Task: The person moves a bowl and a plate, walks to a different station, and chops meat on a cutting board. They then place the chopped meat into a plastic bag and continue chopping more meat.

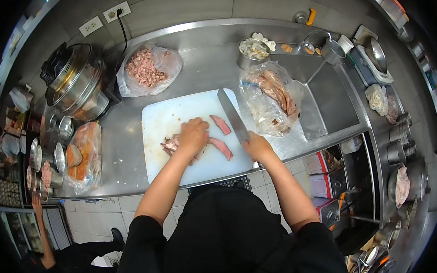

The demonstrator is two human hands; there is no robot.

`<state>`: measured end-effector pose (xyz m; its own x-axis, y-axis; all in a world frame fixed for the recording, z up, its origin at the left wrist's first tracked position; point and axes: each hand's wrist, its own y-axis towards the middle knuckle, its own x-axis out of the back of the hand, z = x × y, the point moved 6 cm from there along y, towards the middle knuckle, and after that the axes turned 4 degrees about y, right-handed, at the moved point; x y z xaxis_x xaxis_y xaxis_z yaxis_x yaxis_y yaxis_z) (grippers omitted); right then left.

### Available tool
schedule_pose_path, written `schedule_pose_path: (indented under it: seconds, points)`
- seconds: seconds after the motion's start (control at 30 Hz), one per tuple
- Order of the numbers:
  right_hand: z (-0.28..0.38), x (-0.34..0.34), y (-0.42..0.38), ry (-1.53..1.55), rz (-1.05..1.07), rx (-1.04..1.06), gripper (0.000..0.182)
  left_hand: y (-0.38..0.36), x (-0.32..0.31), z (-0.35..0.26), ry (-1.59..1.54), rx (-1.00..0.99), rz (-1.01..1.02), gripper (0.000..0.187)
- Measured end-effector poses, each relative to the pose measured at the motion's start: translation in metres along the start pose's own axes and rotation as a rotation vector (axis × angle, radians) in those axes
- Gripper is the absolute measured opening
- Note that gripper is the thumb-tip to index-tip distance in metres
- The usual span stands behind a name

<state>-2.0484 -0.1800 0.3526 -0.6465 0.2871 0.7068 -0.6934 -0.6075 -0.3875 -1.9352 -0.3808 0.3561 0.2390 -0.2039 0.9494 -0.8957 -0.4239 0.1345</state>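
My right hand (258, 148) is closed around the handle of a large knife (233, 117). Its long blade points away from me over the right side of a white cutting board (160, 117). My left hand (194, 135) rests palm down at the middle of the board, fingers somewhat spread. Beside and partly under it lies a pile of cut meat pieces (170, 145), some hidden by my hand and forearm. Two strips of pink meat lie between my left hand and the knife: an upper strip (220, 124) and a lower strip (222, 149).
Behind the board sits a plastic bag of diced meat (147, 68). To the right lie a bag with larger meat (274, 91), a metal pot (253, 53) and a sink (333, 103). A glass-bowled appliance (80, 84) and bagged orange-and-pale food (83, 156) stand left. Another person (62, 258) is at lower left.
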Motion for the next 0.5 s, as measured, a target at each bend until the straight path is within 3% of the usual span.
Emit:
schedule_pose_path:
  seconds: [0.07, 0.17, 0.33, 0.5]
  points:
    - [0.002, 0.003, -0.001, -0.012, 0.008, -0.005, 0.036, 0.019, -0.012, -0.023, -0.19, -0.257, -0.102, 0.018]
    - [0.018, 0.016, -0.005, -0.127, 0.03, 0.039, 0.035, 0.033, -0.032, -0.027, -0.216, -0.352, -0.09, 0.014]
    - [0.05, 0.031, -0.021, -0.336, 0.121, 0.135, 0.03, 0.037, -0.031, -0.026, -0.203, -0.347, -0.063, 0.013]
    - [0.033, -0.008, 0.017, -0.31, 0.073, 0.145, 0.028, 0.038, -0.033, -0.024, -0.227, -0.34, -0.058, 0.01]
